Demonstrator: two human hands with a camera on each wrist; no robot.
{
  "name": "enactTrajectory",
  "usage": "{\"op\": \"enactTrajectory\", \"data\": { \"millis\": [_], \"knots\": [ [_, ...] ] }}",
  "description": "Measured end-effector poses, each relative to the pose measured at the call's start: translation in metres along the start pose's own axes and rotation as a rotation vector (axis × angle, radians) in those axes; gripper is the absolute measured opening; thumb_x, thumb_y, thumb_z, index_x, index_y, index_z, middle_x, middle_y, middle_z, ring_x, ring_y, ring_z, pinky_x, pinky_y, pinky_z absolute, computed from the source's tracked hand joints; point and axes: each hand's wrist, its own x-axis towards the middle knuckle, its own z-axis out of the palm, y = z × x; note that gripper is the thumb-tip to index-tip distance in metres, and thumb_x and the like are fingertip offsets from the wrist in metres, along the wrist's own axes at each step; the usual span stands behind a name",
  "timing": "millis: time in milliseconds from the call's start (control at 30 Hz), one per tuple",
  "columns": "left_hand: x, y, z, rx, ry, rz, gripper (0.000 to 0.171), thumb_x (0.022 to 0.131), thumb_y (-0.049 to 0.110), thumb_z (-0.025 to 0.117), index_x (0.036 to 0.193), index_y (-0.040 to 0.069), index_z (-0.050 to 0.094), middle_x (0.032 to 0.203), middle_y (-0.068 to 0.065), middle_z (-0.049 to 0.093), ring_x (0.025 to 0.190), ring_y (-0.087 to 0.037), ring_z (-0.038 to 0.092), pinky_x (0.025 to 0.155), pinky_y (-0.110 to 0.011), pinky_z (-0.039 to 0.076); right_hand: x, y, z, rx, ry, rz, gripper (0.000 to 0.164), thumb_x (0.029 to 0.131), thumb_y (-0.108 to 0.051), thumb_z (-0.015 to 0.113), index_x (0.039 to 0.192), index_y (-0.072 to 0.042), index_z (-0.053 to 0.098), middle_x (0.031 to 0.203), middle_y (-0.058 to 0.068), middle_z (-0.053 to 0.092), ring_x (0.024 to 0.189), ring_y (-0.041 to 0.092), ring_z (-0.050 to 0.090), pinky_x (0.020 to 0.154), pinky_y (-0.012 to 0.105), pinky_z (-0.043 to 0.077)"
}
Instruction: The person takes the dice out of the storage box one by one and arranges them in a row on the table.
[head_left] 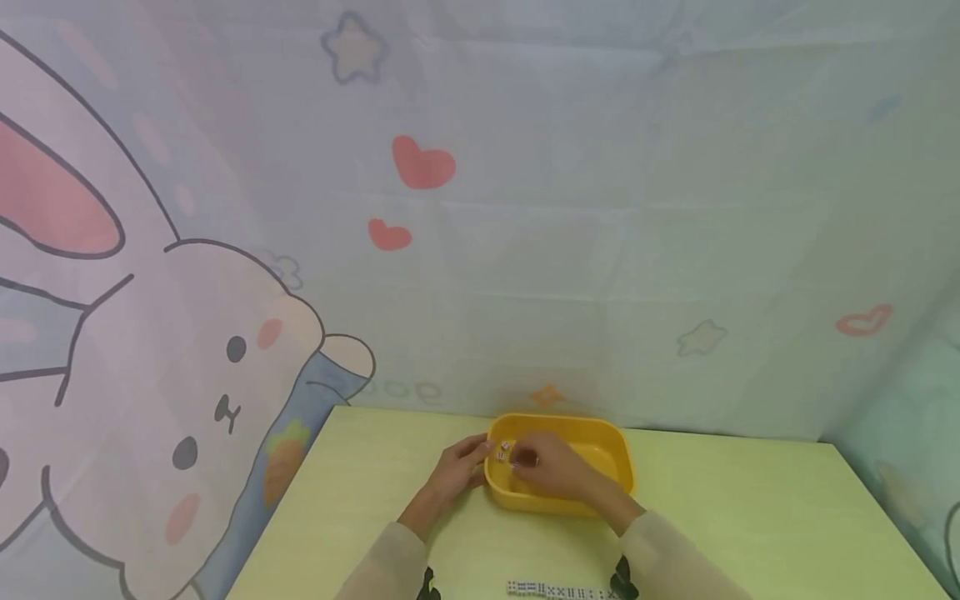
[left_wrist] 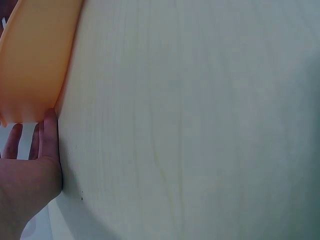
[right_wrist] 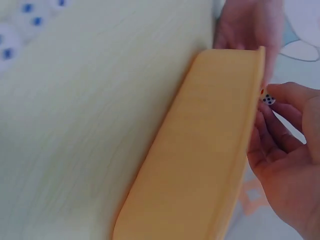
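Note:
A yellow plastic basin (head_left: 558,505) stands near the back of the table with a few white dice (head_left: 501,456) at its left end. My left hand (head_left: 456,468) is at the basin's left end, its fingers extended against the outer wall; in the left wrist view, the fingers (left_wrist: 49,135) reach the orange-looking wall. My right hand (head_left: 558,468) is over the basin's left half. In the right wrist view, its thumb and fingertips pinch one white die (right_wrist: 268,99) with dark pips and a red one, right beside the basin's rim.
A row of white dice (head_left: 558,590) lies side by side near the table's front edge, between the forearms. A printed cloth (head_left: 540,250) with a rabbit and hearts hangs right behind the pale yellow table (head_left: 735,508).

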Motion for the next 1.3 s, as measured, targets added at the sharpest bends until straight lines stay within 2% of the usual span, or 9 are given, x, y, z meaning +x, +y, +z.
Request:
{"op": "enactTrajectory", "data": {
  "millis": [267,533,800,900,1100,1200,1300],
  "knots": [
    [-0.001,-0.004,0.002,-0.022,0.016,-0.014,0.062,0.108,0.032,0.065,0.154,-0.006,0.048,0.149,-0.027,0.055,0.132,-0.038,0.059,0.097,-0.040,0.063,-0.050,-0.002,-0.023,0.139,0.007,-0.086,0.009,0.100,-0.010,0.074,0.105,-0.004,0.078,0.093,-0.008,0.072,0.084,0.005,0.063,0.073,0.025,0.060],
    [0.001,-0.007,0.003,-0.019,0.029,-0.018,0.060,0.107,0.033,0.066,0.152,-0.003,0.052,0.148,-0.024,0.057,0.131,-0.035,0.060,0.096,-0.037,0.064,-0.106,0.004,-0.038,0.190,0.067,-0.066,0.005,0.102,-0.015,0.074,0.106,-0.017,0.075,0.096,-0.008,0.071,0.084,0.006,0.064,0.070,0.027,0.061],
    [-0.002,-0.004,0.000,0.032,0.049,-0.023,0.058,0.109,0.033,0.063,0.153,-0.003,0.051,0.149,-0.023,0.057,0.132,-0.036,0.059,0.097,-0.037,0.063,-0.142,0.014,-0.050,0.179,0.085,-0.158,0.025,0.096,0.005,0.074,0.106,-0.017,0.072,0.097,-0.002,0.073,0.084,0.009,0.068,0.069,0.027,0.064],
    [0.002,-0.002,0.001,0.037,0.036,-0.017,0.059,0.109,0.035,0.063,0.153,-0.002,0.051,0.150,-0.023,0.055,0.135,-0.037,0.057,0.099,-0.038,0.062,-0.151,0.020,-0.051,0.147,0.066,-0.138,0.023,0.096,0.002,0.075,0.103,-0.019,0.070,0.095,-0.007,0.071,0.084,0.005,0.066,0.070,0.025,0.063],
    [0.005,0.002,0.002,0.034,0.029,-0.029,0.060,0.109,0.034,0.063,0.153,-0.004,0.050,0.152,-0.024,0.054,0.136,-0.038,0.057,0.099,-0.038,0.062,-0.172,0.033,-0.047,0.132,-0.026,-0.091,0.014,0.097,-0.005,0.076,0.100,-0.016,0.069,0.094,-0.009,0.069,0.084,0.001,0.062,0.069,0.025,0.061],
    [0.004,0.001,0.002,0.028,0.034,-0.038,0.059,0.109,0.034,0.063,0.153,-0.003,0.050,0.151,-0.023,0.055,0.134,-0.036,0.058,0.098,-0.038,0.062,-0.183,0.040,-0.042,0.160,-0.079,-0.028,0.012,0.097,-0.006,0.076,0.101,-0.016,0.070,0.094,-0.009,0.068,0.083,0.000,0.059,0.068,0.024,0.059],
    [0.003,0.000,0.002,0.014,0.035,-0.031,0.058,0.109,0.034,0.064,0.152,-0.003,0.052,0.149,-0.022,0.056,0.132,-0.035,0.059,0.098,-0.038,0.063,-0.193,0.045,-0.036,0.227,-0.141,0.078,0.009,0.099,-0.008,0.074,0.102,-0.016,0.072,0.094,-0.009,0.067,0.082,0.001,0.057,0.066,0.024,0.055]
  ]
}}
